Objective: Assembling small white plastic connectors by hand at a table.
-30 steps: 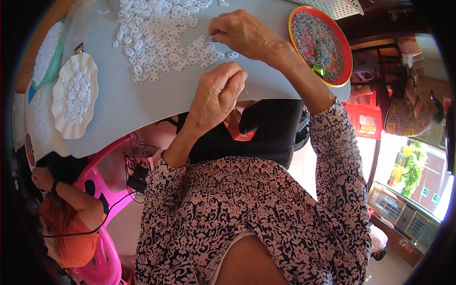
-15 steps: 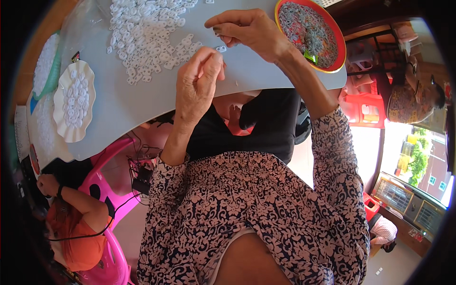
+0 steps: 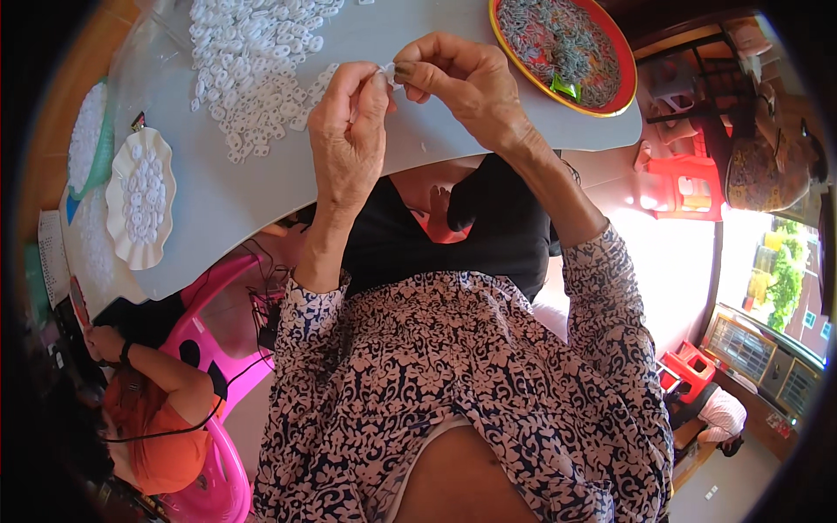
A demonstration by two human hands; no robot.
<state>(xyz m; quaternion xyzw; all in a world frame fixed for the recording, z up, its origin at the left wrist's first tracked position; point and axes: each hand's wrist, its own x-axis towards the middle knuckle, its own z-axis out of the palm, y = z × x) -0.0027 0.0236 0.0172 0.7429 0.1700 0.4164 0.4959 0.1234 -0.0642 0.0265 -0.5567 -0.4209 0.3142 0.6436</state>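
My left hand (image 3: 350,131) is closed in a pinch on a small white plastic piece (image 3: 386,73), held just above the grey-blue table (image 3: 261,187). From the other side my right hand (image 3: 466,91) meets it, thumb and forefinger pressed together at the piece. Whether those right fingertips also hold something smaller is hidden. Left of my hands spreads a heap of similar white plastic pieces (image 3: 253,65). Beyond my right hand sits a red round tray (image 3: 624,74) with a yellow rim, full of small grey metal parts (image 3: 575,44) and a bright green scrap (image 3: 565,88).
A scalloped cream dish (image 3: 142,254) of white pieces stands at the table's left, beside a green basket (image 3: 105,157). Another person in an orange shirt (image 3: 166,436) sits on a pink chair (image 3: 228,462) at lower left. Red stools (image 3: 684,187) and other people are at right.
My right hand has come down and left from near the tray, its fingers now meeting my left fingertips. The left hand has risen slightly leftward. The view has shifted a little.
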